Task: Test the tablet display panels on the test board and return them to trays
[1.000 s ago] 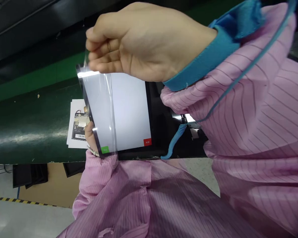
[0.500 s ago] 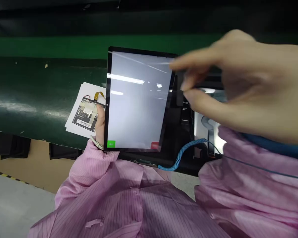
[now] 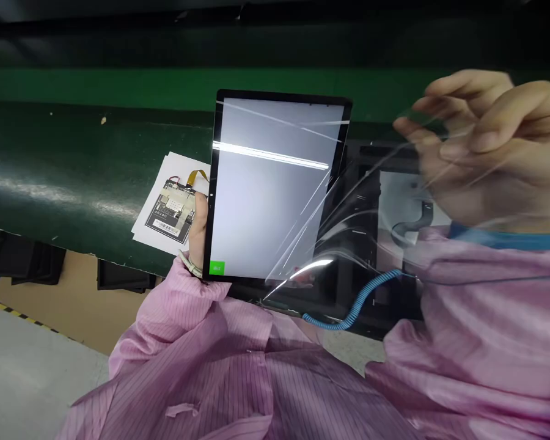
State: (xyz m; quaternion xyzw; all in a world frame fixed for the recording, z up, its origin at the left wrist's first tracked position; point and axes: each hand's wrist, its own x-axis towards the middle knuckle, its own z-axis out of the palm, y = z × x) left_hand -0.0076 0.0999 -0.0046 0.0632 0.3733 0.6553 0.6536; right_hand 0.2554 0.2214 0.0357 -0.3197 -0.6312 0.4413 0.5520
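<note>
A lit tablet (image 3: pixel 275 189) with a pale screen and a green box in its lower left corner is tilted up in front of me. My left hand (image 3: pixel 198 226) is closed on its left edge; most of those fingers are hidden behind it. Off to the right, my right hand (image 3: pixel 490 140) pinches a clear plastic film (image 3: pixel 348 226) between thumb and fingers. The film stretches, creased and shiny, from that hand down across the tablet's right side. Its lower part still lies over the lower right of the screen.
White paper sheets (image 3: pixel 165 165) with a circuit board and battery picture or part (image 3: pixel 172 211) lie on the green bench (image 3: pixel 73 159). A coiled blue cord (image 3: pixel 362 299) runs to my right wrist. Black trays (image 3: pixel 22 260) stand below left. Another device (image 3: pixel 396 201) lies behind the film.
My right hand has moved right, away from the tablet's upper right corner, and the clear film has lifted with it. The tablet appears slightly farther right in view, still in my left hand.
</note>
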